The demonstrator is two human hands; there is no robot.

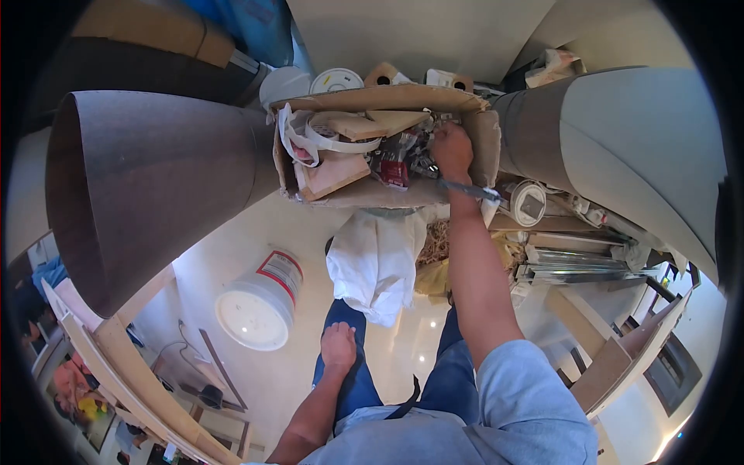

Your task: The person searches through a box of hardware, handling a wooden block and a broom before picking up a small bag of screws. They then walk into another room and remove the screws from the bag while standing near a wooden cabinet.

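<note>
Fingers point(338, 329) of the left hand point(339, 347) are folded into a loose fist over the left leg point(363, 381), with nothing that I can see in them; those of the right hand point(452, 151) bend down inside the cardboard box point(372, 98), and I cannot tell whether they grip anything. Going across my view, a big curved brown sheet point(178, 163) fills the left, and a white bucket point(252, 316) is on the floor point(256, 229). In the middle I have the open box, holding wood pieces point(335, 174), a loop of white strip point(353, 145) and, left of the right hand, a red packet point(394, 174) among small clutter. Just below shows a white cloth point(376, 267). Rightward I see metal bars point(581, 263) and a curved pale sheet point(643, 147)
</note>
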